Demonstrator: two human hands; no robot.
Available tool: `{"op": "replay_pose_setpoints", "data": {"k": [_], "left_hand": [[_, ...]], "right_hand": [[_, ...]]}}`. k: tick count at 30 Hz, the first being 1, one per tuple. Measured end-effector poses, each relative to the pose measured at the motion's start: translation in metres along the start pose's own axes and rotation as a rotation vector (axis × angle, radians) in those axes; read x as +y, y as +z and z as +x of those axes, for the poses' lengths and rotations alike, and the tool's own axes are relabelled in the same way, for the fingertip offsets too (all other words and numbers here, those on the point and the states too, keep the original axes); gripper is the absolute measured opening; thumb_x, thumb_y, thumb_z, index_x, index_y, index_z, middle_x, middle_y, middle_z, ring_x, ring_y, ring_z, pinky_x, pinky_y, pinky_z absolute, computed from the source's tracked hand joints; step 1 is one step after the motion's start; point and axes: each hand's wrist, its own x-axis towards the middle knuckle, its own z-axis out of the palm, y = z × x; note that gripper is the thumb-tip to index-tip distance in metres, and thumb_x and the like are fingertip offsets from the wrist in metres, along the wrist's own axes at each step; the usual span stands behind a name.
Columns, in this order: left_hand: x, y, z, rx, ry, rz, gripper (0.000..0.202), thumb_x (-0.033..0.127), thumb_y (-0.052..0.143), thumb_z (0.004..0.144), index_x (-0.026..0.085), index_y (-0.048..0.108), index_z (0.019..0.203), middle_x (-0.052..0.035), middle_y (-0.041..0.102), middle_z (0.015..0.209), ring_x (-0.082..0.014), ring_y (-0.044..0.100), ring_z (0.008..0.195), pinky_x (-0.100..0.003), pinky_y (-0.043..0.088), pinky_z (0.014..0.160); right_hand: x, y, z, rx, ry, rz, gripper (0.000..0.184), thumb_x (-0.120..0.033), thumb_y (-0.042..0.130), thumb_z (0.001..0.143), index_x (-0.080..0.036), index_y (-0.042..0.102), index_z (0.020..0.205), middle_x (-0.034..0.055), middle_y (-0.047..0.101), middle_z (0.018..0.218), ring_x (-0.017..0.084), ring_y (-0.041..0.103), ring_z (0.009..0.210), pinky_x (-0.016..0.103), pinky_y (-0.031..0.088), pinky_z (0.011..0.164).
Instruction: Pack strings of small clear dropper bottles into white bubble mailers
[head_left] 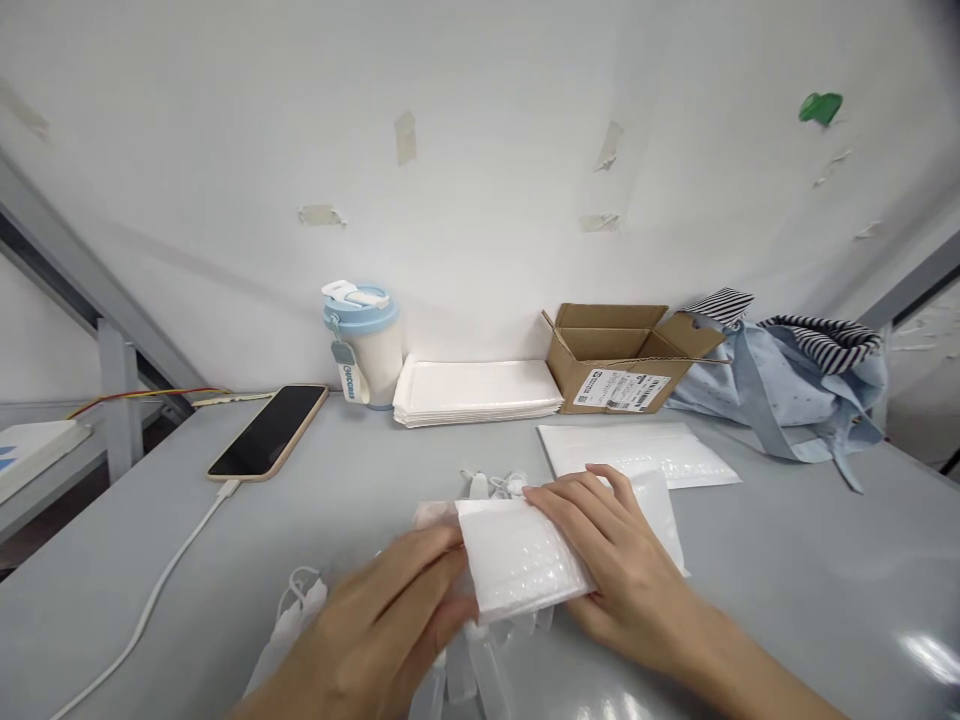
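Observation:
A small white bubble mailer point(517, 565) is held above the grey table, tilted a little. My right hand point(622, 560) grips its right side, fingers on top and thumb beneath. My left hand point(394, 600) is closed at the mailer's left end. A translucent plastic bag point(435, 514) shows just behind those fingers, and I cannot make out what they grip. Beneath the hands lie several clear plastic pieces point(487, 670), partly hidden. White pieces with cords point(495, 486) stick out behind the mailer. Another white corded item point(296, 620) lies left of my left hand, partly covered by it.
Along the wall stand a blue-lidded cup point(375, 350), a stack of white mailers point(480, 388), an open cardboard box point(619, 375) and a light-blue cloth bag point(780, 390). A flat bubble mailer point(652, 452) lies before the box. At left is a phone point(270, 430) with its white cable point(161, 590).

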Motion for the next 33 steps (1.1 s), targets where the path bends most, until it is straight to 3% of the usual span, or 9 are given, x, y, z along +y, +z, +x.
{"op": "replay_pose_setpoints", "data": {"k": [3, 5, 11, 15, 18, 21, 27, 33], "left_hand": [[0.004, -0.004, 0.012, -0.147, 0.08, -0.056, 0.057, 0.049, 0.024, 0.097, 0.01, 0.045, 0.133, -0.013, 0.065, 0.118, -0.0211, 0.062, 0.109, -0.025, 0.054, 0.09], [0.006, -0.007, 0.017, -0.224, 0.115, -0.073, 0.067, 0.054, 0.019, 0.095, 0.006, 0.04, 0.137, -0.0175, 0.062, 0.122, -0.0255, 0.06, 0.112, -0.031, 0.053, 0.092], [0.015, -0.006, 0.023, -0.242, 0.154, -0.089, 0.052, 0.049, 0.034, 0.095, 0.014, 0.053, 0.128, -0.0115, 0.068, 0.115, -0.0232, 0.062, 0.107, -0.032, 0.048, 0.096], [0.016, 0.0, 0.02, -0.163, 0.145, -0.064, 0.048, 0.046, 0.038, 0.095, 0.011, 0.059, 0.12, -0.0122, 0.07, 0.111, -0.0228, 0.061, 0.109, -0.032, 0.05, 0.094], [0.009, 0.006, 0.01, -0.077, 0.159, -0.004, 0.029, 0.018, 0.042, 0.096, 0.006, 0.06, 0.116, -0.0119, 0.069, 0.111, -0.023, 0.059, 0.112, -0.034, 0.049, 0.096], [-0.001, 0.011, -0.001, -0.017, 0.158, 0.037, 0.029, 0.002, 0.042, 0.092, 0.006, 0.061, 0.112, -0.0109, 0.069, 0.109, -0.0254, 0.056, 0.115, -0.039, 0.047, 0.097], [-0.002, 0.01, -0.013, 0.06, 0.085, 0.066, 0.024, 0.001, 0.045, 0.09, 0.011, 0.064, 0.101, -0.0088, 0.071, 0.098, -0.0234, 0.062, 0.094, -0.04, 0.046, 0.082], [0.008, 0.003, -0.017, 0.097, 0.057, 0.029, 0.023, 0.006, 0.047, 0.091, 0.014, 0.063, 0.105, -0.0057, 0.073, 0.098, -0.0177, 0.066, 0.084, -0.032, 0.054, 0.075]], "right_hand": [[0.001, 0.0, 0.0, -0.007, 0.003, -0.014, 0.052, -0.004, 0.045, 0.067, -0.009, 0.048, 0.119, 0.0132, 0.062, 0.101, 0.026, 0.054, 0.091, 0.05, 0.03, 0.092], [0.001, 0.0, 0.001, -0.004, 0.002, -0.023, 0.052, -0.003, 0.045, 0.067, -0.009, 0.049, 0.118, 0.0132, 0.062, 0.101, 0.025, 0.053, 0.09, 0.049, 0.031, 0.09], [0.001, 0.002, 0.001, 0.008, -0.006, -0.009, 0.05, -0.001, 0.043, 0.068, -0.01, 0.049, 0.117, 0.0127, 0.061, 0.098, 0.025, 0.053, 0.089, 0.047, 0.032, 0.089], [0.002, 0.001, 0.002, -0.006, -0.005, -0.014, 0.047, -0.003, 0.043, 0.071, -0.011, 0.049, 0.117, 0.0125, 0.062, 0.098, 0.025, 0.054, 0.09, 0.049, 0.032, 0.09], [0.007, -0.003, 0.005, -0.004, 0.019, -0.015, 0.045, -0.007, 0.046, 0.073, -0.012, 0.048, 0.118, 0.0123, 0.062, 0.1, 0.026, 0.055, 0.091, 0.049, 0.032, 0.089], [0.014, -0.008, 0.006, -0.02, 0.062, -0.029, 0.046, -0.011, 0.048, 0.073, -0.017, 0.046, 0.119, 0.012, 0.062, 0.106, 0.027, 0.056, 0.097, 0.051, 0.032, 0.091], [0.019, -0.004, 0.003, 0.028, 0.034, -0.178, 0.059, -0.01, 0.049, 0.075, -0.013, 0.033, 0.132, 0.0209, 0.054, 0.124, 0.032, 0.051, 0.115, 0.057, 0.029, 0.097], [0.015, -0.002, 0.003, 0.162, -0.08, -0.25, 0.061, -0.006, 0.047, 0.078, -0.012, 0.03, 0.137, 0.0219, 0.056, 0.121, 0.032, 0.053, 0.115, 0.058, 0.031, 0.096]]}}
